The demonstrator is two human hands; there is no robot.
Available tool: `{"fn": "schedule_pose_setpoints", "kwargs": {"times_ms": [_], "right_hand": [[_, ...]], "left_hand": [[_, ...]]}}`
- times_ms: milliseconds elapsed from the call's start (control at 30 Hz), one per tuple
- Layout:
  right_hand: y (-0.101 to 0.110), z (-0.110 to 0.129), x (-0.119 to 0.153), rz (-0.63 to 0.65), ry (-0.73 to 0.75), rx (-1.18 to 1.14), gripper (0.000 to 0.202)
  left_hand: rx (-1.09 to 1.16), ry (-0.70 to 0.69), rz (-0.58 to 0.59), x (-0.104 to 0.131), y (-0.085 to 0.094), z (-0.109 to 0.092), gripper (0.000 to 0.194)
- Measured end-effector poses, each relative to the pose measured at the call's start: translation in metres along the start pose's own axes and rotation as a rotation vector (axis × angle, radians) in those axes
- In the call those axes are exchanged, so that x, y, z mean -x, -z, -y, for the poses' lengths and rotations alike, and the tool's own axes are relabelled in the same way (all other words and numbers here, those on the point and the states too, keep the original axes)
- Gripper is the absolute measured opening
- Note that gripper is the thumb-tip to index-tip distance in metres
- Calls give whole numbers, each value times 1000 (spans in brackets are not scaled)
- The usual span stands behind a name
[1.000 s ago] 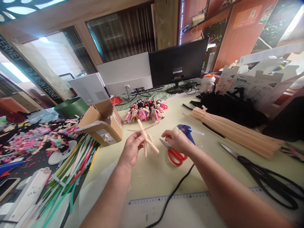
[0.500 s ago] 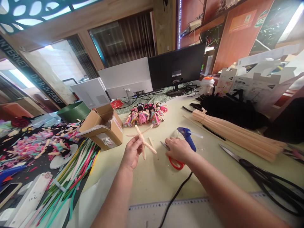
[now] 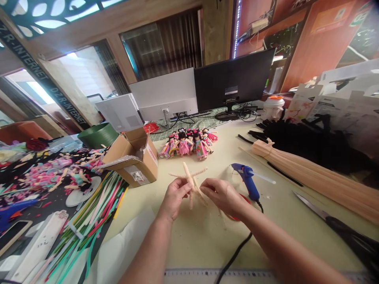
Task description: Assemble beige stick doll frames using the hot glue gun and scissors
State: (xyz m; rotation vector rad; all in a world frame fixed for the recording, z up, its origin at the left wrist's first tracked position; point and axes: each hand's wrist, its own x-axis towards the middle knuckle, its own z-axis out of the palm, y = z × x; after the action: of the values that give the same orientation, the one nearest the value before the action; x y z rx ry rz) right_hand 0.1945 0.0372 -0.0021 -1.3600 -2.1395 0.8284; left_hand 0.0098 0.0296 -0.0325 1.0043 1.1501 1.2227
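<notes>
A beige pipe-cleaner figure [image 3: 187,172] with several thin limbs is pinched at its middle by my left hand [image 3: 177,197]. My right hand [image 3: 220,194] is closed beside it, its fingertips at the figure's lower right limb; whether they grip that limb is hard to tell. Red-handled scissors [image 3: 237,218] lie on the table, mostly hidden beneath my right hand and wrist. To their right rests a blue glue gun [image 3: 248,181] with its black cord running toward me.
Small dolls [image 3: 184,144] stand behind my hands, beside an open cardboard box [image 3: 142,167]. Colourful pipe cleaners [image 3: 91,209] lie left. Large black scissors [image 3: 334,223] and a beige bundle [image 3: 314,173] are at right. A ruler [image 3: 237,274] lies along the front.
My right hand has left the red-handled scissors and moved left to the figure. My left hand has tilted the figure more upright. The view has shifted slightly.
</notes>
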Motion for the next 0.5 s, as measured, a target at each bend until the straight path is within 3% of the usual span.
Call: {"fn": "schedule_pose_setpoints", "kwargs": {"times_ms": [100,300,500], "right_hand": [[-3,8,2,71,-37,-100,19],[-8,11,2,51,-52,-90,10],[-9,11,2,45,-19,-69,11]], "left_hand": [[-66,-2,26,0,-1,2,24],[-56,-5,50,1,-2,2,29],[-5,-9,-15,1,0,1,33]]}}
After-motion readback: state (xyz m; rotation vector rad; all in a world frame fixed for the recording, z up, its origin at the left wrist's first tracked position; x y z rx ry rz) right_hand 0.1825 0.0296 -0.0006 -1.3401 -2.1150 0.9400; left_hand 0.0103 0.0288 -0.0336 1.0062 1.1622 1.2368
